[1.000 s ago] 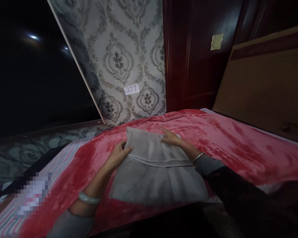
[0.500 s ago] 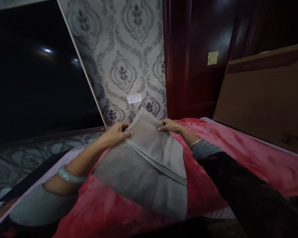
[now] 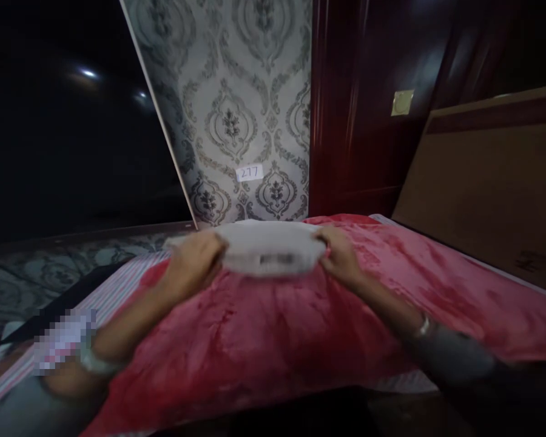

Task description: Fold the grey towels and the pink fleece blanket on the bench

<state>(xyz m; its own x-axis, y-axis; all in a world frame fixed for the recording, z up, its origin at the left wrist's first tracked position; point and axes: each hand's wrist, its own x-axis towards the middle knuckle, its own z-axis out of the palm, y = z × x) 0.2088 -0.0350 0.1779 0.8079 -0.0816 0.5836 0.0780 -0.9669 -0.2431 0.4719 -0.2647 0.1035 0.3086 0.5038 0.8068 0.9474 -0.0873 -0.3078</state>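
Observation:
A light grey folded cloth (image 3: 270,243) is stretched between my two hands, just above a red blanket. It is blurred by motion, and a dark mark shows along its lower edge; I cannot tell what kind of cloth item it is. My left hand (image 3: 198,258) is closed on its left end, with a bit of pale fabric showing beyond the knuckles. At the opposite end, my right hand (image 3: 341,255) pinches the edge between thumb and fingers. Beneath both arms lies the red blanket (image 3: 264,340).
Pink-striped bedding (image 3: 104,291) shows under the blanket at the left. A large black screen (image 3: 68,139) stands at the left. Ahead is patterned wallpaper (image 3: 227,67) with a "277" label (image 3: 250,173). Dark red panelling (image 3: 346,109) and a cardboard sheet (image 3: 491,182) stand at the right.
The cloth hung down towards me over the blanket; now it is swung up and away, seen as a narrow band. My hands have moved farther apart and slightly lower in view, still gripping it.

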